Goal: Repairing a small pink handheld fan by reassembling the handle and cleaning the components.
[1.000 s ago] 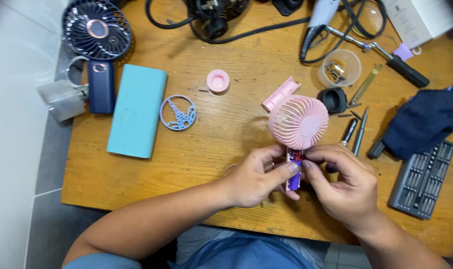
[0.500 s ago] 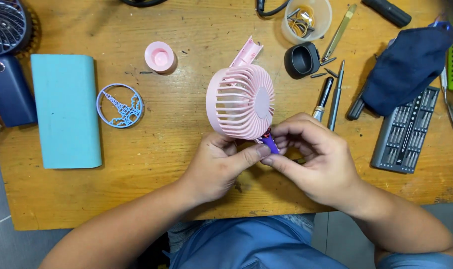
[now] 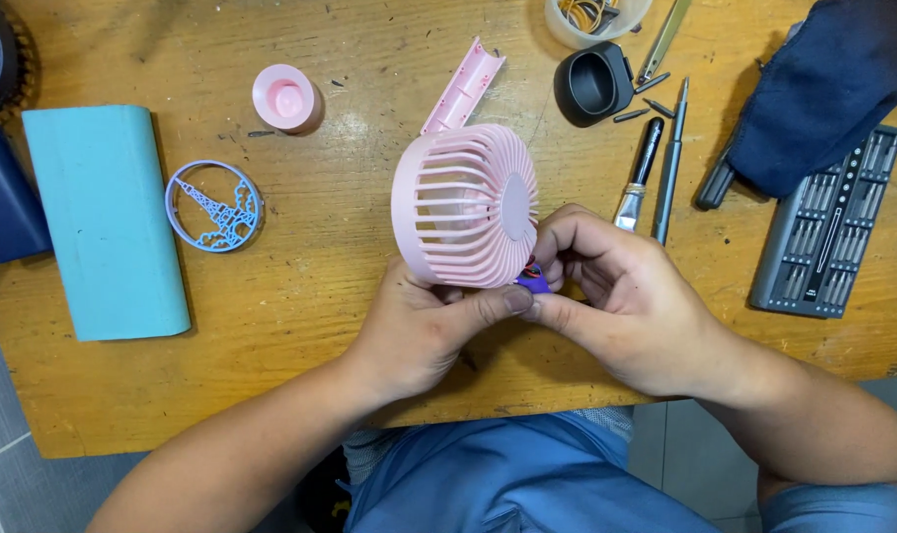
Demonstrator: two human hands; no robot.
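Pink fan head held above wooden bench edge, grille facing up. Left hand curled under fan head, thumb pressed vs. small purple part at fan base. Right hand closed round same part from right of fan, fingertips pinched; red wire visible betw. fingers. Pink shell half lying just behind fan; pink cap behind-left of fan; blue ring ornament left of fan; bit case well right of fan. Risk, judged: thin wires at fan base likely to snap or pull off solder if purple part twisted or tugged hard; fan head liable to slip if grip shifts, w/ loose screws near fan prone to scatter.
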